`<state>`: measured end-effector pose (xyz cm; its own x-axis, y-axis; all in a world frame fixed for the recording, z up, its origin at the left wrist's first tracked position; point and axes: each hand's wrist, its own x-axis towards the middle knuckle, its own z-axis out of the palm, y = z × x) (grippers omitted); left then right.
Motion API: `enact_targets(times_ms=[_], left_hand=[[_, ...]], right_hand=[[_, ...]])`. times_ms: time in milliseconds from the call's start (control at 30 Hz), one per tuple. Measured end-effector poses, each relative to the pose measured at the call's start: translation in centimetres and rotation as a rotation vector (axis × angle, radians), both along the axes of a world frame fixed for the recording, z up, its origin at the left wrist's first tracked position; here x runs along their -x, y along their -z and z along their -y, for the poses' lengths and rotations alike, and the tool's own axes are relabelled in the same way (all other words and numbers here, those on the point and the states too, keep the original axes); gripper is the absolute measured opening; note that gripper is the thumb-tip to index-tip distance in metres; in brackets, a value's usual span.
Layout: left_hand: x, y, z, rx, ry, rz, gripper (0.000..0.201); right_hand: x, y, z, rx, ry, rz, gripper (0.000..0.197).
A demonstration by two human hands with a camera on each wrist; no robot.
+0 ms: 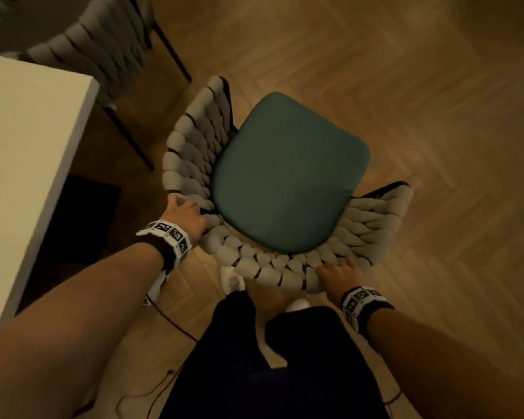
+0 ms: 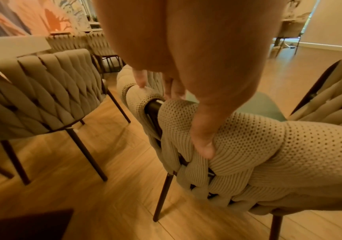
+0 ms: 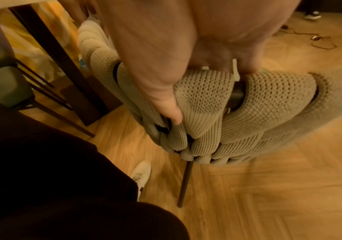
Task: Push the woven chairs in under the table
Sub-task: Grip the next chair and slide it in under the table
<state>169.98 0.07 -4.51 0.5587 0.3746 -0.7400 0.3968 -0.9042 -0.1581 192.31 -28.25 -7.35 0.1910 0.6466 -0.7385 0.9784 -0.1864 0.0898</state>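
Note:
A woven chair [image 1: 194, 152] with a beige braided backrest and a green seat cushion [image 1: 288, 173] stands on the wood floor, out from the white table [image 1: 28, 140] at the left. My left hand [image 1: 183, 213] grips the left part of its curved backrest rim [image 2: 248, 138], thumb [image 2: 204, 146] outside, fingers over the top. My right hand [image 1: 339, 273] grips the rim at the near right, thumb [image 3: 172, 113] pressed on the weave [image 3: 207, 100]. A second woven chair [image 1: 97, 52] stands at the table's far corner, partly under it.
My dark trousers [image 1: 273, 358] and white shoes [image 1: 232, 278] are right behind the chair. A thin cable [image 1: 170, 322] trails on the floor by my feet. A dark table leg [image 3: 63, 68] and a dark mat [image 1: 82, 219] lie under the table. Herringbone floor [image 1: 421, 101] spreads to the right.

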Motion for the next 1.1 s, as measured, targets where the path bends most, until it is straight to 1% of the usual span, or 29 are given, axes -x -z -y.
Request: enact_targets(times_ms=[133,267,333,467,567,700,767,867,1000,1100], left_hand=[[-0.1,0.6,3.7,0.003,-0.153,0.042,0.036],[-1.0,0.6,9.3,-0.004,-0.400,0.039,0.045],[-1.4,0.4,12.4,-0.001,-0.511,0.028,0.044],[-1.1,0.6,18.9,0.028,-0.753,0.073,0.043],[-0.9,0.3,23.2,0.076,-0.916,0.077,0.048],[-1.3,0.0,28.0,0.092,-1.104,0.080,0.067],[-1.6,0.1,29.6,0.091,-1.201,0.095,0.071],[-2.2,0.5,31.2,0.090,-1.326,0.106,0.074],[-3.6,0.6,31.9,0.077,-1.457,0.118,0.071],[-4.8,0.3,31.7,0.078,-1.529,0.102,0.072]], right_hand=[[-5.8,-0.4,-1.6,-0.019,-0.187,0.090,0.032],[-11.0,-0.9,-3.6,-0.027,-0.383,0.092,0.033],[-12.8,-1.2,-4.2,-0.031,-0.483,0.092,0.034],[-14.8,-1.3,-5.8,-0.031,-0.700,0.089,0.034],[-15.1,-0.9,-7.1,-0.050,-0.861,0.067,0.032],[-14.6,-0.6,-9.7,-0.096,-1.052,0.047,0.028],[-13.8,-0.4,-11.5,-0.126,-1.134,0.052,0.025],[-12.3,-0.7,-14.8,-0.149,-1.245,0.048,0.023],[-10.0,-1.1,-18.9,-0.198,-1.359,0.034,0.027],[-8.5,-1.2,-21.5,-0.238,-1.382,0.019,0.028]])
